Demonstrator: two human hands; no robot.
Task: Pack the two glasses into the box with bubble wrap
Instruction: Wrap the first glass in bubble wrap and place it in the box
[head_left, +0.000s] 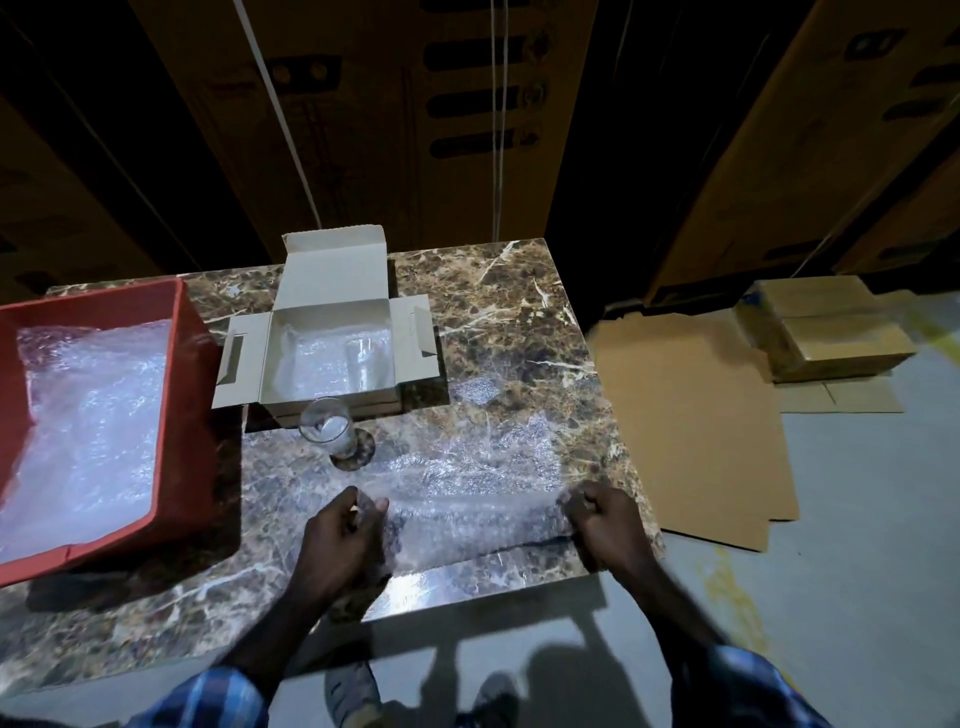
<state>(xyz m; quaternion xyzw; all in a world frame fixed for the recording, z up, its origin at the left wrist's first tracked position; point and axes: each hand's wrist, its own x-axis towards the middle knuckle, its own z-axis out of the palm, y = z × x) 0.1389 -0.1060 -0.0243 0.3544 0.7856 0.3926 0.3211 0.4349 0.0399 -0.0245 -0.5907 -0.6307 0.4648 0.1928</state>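
A sheet of bubble wrap lies on the marble table near its front edge. My left hand pinches its left end and my right hand grips its right end. One clear glass stands upright on the table just in front of the open grey box. The box is lined with bubble wrap, and the other glass lies inside it on the right.
A red tray full of bubble wrap sits on the table's left side. Flat cardboard and stacked boxes lie on the floor to the right. Large cartons stand behind the table.
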